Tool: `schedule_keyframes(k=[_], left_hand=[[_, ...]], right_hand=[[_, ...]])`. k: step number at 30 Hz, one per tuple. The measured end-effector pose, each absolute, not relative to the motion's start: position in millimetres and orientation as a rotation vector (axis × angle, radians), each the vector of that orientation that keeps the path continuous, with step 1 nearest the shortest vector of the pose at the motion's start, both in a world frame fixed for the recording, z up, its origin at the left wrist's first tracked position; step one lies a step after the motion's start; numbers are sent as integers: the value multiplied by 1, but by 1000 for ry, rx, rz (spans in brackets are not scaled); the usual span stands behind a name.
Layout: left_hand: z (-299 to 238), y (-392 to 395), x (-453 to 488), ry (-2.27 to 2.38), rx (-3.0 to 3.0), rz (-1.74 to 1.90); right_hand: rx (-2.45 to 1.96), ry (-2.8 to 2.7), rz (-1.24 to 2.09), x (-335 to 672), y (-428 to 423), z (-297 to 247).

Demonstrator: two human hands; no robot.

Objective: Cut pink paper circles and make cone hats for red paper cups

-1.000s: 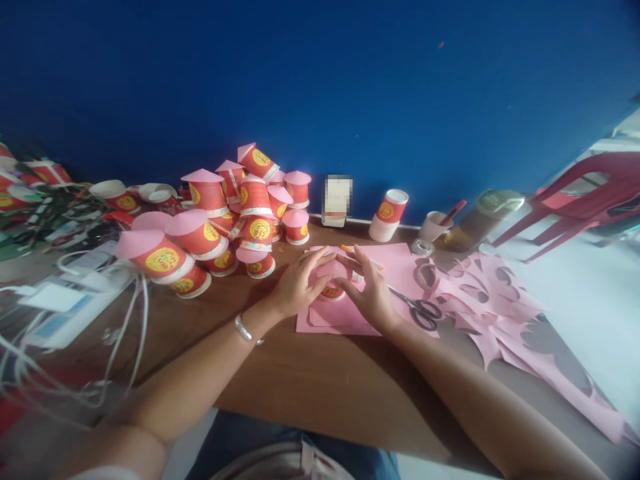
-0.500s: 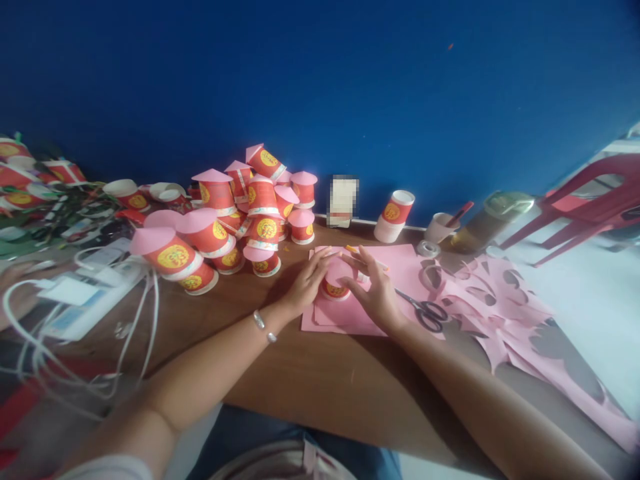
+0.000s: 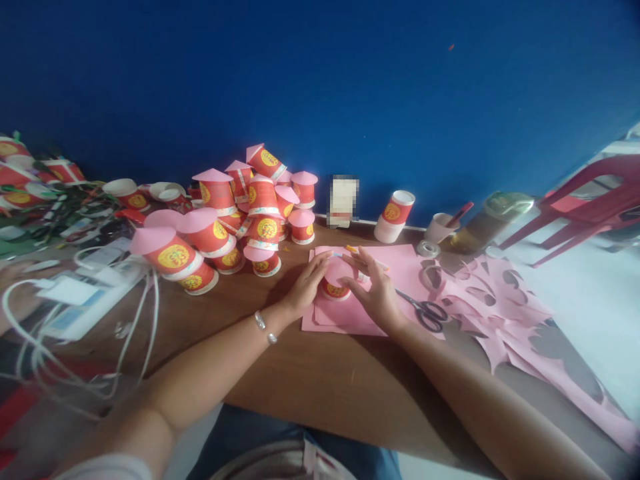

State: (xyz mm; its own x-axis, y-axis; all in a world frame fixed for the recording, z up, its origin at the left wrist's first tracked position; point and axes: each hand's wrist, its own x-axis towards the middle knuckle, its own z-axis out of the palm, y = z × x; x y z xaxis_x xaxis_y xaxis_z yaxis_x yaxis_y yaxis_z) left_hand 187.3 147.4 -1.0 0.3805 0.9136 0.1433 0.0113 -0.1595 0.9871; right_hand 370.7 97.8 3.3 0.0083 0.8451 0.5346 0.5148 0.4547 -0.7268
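Observation:
In the head view a small red paper cup with a gold print (image 3: 336, 291) stands upside down on pink paper, topped by a pink paper cone (image 3: 340, 272). My left hand (image 3: 307, 287) presses against the cone's left side, its fingers long and close together. From the right, my right hand (image 3: 375, 287) curves over the cone, thumb at its near side and fingers towards the far side. Between them the hands hold the cone on the cup. Some fingertips are hidden behind it. Black-handled scissors (image 3: 430, 315) lie beside my right wrist.
Several cone-topped red cups (image 3: 263, 230) are piled at the left back. White cables and a power strip (image 3: 95, 300) lie left, near another person's hand (image 3: 15, 293). Pink paper offcuts (image 3: 500, 307) spread right. A cup stack (image 3: 395, 217), tape roll (image 3: 428, 249) and jar (image 3: 493, 220) stand behind.
My left fingers have drawn back slightly from over the cone's top towards its left side. The right hand and the cup have hardly moved.

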Motion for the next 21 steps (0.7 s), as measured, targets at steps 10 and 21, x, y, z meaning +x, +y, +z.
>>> schedule_keyframes(k=[10,21], left_hand=[[-5,149,185,760,1478,964],[1,154,180,712,1678,1236]], right_hand=[[-1200,-1654,392,370,98,4],[-1208,-1649,404,370,98,5]])
